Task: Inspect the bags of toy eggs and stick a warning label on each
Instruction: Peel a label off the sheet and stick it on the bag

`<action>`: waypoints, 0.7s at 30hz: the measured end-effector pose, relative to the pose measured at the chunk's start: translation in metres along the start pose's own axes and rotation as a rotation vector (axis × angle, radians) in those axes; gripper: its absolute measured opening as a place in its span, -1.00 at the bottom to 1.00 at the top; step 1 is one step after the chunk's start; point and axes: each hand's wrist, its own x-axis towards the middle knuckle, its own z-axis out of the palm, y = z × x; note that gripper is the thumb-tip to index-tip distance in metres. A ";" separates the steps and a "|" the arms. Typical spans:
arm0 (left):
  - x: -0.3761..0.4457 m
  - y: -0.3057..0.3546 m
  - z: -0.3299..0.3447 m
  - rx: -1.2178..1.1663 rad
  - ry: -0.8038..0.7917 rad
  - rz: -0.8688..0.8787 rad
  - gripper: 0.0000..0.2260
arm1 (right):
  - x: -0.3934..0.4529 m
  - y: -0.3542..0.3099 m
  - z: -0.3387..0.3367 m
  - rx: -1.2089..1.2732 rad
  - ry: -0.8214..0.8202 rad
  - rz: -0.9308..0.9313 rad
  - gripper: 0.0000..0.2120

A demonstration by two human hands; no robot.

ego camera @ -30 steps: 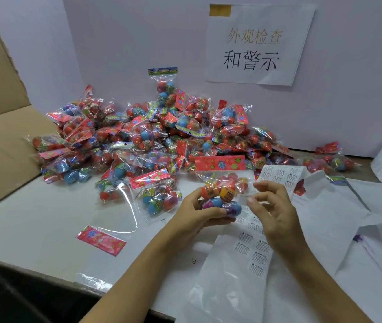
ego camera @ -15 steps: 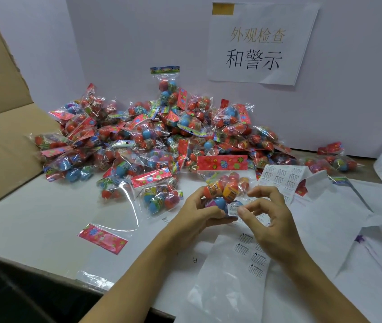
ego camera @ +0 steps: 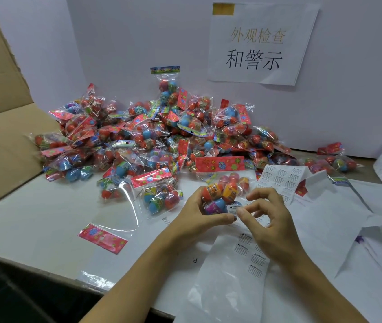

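Note:
My left hand [ego camera: 199, 214] grips a clear bag of toy eggs [ego camera: 223, 186] with a red flowered header, held just above the table. A small white warning label [ego camera: 232, 209] lies on the bag's lower right corner. My right hand [ego camera: 269, 220] touches that label with thumb and forefinger, the other fingers curled above. A big pile of egg bags [ego camera: 152, 136] lies behind, against the wall. A sheet of warning labels [ego camera: 250, 255] lies under my right wrist, and another label sheet [ego camera: 281, 178] sits behind my right hand.
A white table [ego camera: 33, 220] has an open brown carton flap [ego camera: 1, 127] on its left. An empty bag with a red header [ego camera: 102, 237] lies front left. Used backing papers [ego camera: 348, 217] cover the right side. Two loose bags [ego camera: 330, 159] sit at the back right. A paper sign [ego camera: 260, 43] hangs on the wall.
My right hand has moved left from the label sheet to the bag and brought a label onto its lower corner. My left hand kept holding the bag.

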 end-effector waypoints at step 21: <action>0.003 -0.004 0.001 0.175 0.092 0.132 -0.60 | 0.001 0.016 0.012 -0.146 0.172 -0.068 -0.89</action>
